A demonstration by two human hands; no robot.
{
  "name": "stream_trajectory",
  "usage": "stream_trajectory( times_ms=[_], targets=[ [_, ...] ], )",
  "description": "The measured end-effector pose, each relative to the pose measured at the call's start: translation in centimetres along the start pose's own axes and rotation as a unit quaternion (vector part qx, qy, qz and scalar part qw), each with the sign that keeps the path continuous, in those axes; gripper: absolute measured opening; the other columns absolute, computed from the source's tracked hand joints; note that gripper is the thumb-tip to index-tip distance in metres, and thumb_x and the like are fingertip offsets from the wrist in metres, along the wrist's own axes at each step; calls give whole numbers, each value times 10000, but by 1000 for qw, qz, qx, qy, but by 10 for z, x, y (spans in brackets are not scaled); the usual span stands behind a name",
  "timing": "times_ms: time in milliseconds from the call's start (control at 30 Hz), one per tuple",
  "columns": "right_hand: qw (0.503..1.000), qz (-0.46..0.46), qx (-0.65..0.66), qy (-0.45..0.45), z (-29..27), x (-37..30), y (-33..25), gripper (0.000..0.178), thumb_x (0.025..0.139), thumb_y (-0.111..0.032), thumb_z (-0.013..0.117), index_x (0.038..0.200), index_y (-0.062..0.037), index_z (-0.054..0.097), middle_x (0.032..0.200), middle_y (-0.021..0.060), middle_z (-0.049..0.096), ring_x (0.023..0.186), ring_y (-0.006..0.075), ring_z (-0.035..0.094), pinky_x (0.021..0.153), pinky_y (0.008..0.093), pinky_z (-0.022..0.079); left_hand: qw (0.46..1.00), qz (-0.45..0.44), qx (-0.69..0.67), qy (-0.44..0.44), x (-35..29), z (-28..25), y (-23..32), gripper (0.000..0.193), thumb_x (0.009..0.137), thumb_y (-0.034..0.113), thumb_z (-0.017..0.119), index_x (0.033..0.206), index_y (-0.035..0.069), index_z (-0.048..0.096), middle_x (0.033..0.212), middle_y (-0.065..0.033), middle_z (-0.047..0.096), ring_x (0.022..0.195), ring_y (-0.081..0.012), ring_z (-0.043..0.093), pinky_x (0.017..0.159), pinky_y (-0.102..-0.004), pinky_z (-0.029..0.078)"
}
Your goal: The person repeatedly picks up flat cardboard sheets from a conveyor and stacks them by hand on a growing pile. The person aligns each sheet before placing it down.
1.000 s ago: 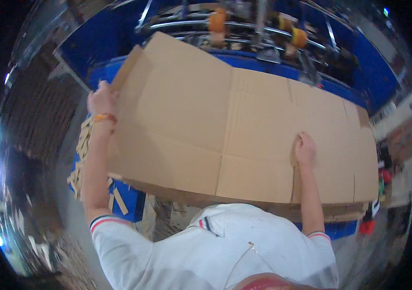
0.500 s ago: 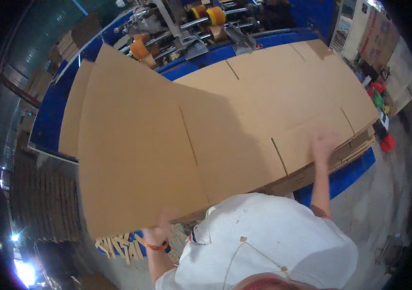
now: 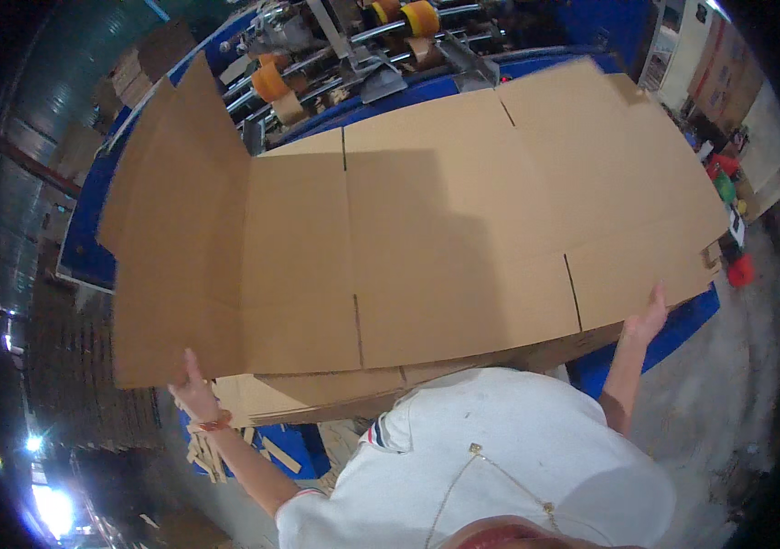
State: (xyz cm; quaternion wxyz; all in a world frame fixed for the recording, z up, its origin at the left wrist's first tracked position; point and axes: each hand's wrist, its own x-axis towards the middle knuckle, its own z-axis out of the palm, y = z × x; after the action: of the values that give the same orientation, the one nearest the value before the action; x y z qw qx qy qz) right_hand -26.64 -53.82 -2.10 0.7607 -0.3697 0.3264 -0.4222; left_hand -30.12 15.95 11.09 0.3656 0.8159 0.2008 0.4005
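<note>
A large slotted cardboard sheet lies across a stack of similar cardboard sheets, its left panel bent upward along a crease. My left hand grips the near edge of that raised panel, thumb on the visible face and the other fingers mostly hidden behind it. At the near right edge, my right hand holds the same sheet, thumb along the top and fingers partly hidden below. Dark slots cut into both long sides of the sheet.
Beyond the sheet stands a blue machine with metal shafts and orange rollers. Cardboard offcuts lie on a blue surface at the lower left. Dark stacked sheets stand farther left. A red object sits at the right.
The top sheet now lies flatter and farther right, with its left panel bent up. My left hand has moved left and forward to its edge; my right hand moved right and nearer.
</note>
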Motion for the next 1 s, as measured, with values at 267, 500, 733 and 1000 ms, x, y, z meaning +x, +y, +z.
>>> stream_trajectory(
  times_ms=[267,500,733,1000],
  targets=[
    [865,-327,-239,-297,85,-28,42,308,879,5,629,1180,58,588,1243,149,605,1082,188,597,903,327,497,998,4,-44,-43,-61,73,-37,358,904,115,652,1230,-11,575,1215,-144,613,1124,-245,570,974,-356,447],
    [640,-416,-412,-498,114,-86,12,552,744,97,556,1272,-63,577,1301,148,575,1222,322,530,1034,438,406,861,387,68,-324,-115,152,43,713,710,-79,585,1383,140,494,1436,-157,453,1357,-303,397,1106,-513,292],
    [419,-485,-533,-552,109,-90,68,564,739,7,548,1282,-144,573,1351,109,539,1265,318,483,1038,520,357,799,377,150,-444,-127,189,43,707,744,-43,566,1384,249,491,1478,-86,412,1351,-338,392,1086,-593,263],
    [441,-521,-498,-535,164,-56,110,664,679,73,591,1298,-162,554,1347,93,544,1260,294,489,1024,505,376,802,426,135,-396,-77,245,30,724,722,-91,521,1381,210,494,1459,-95,432,1334,-334,407,1082,-551,293]
  ],
)
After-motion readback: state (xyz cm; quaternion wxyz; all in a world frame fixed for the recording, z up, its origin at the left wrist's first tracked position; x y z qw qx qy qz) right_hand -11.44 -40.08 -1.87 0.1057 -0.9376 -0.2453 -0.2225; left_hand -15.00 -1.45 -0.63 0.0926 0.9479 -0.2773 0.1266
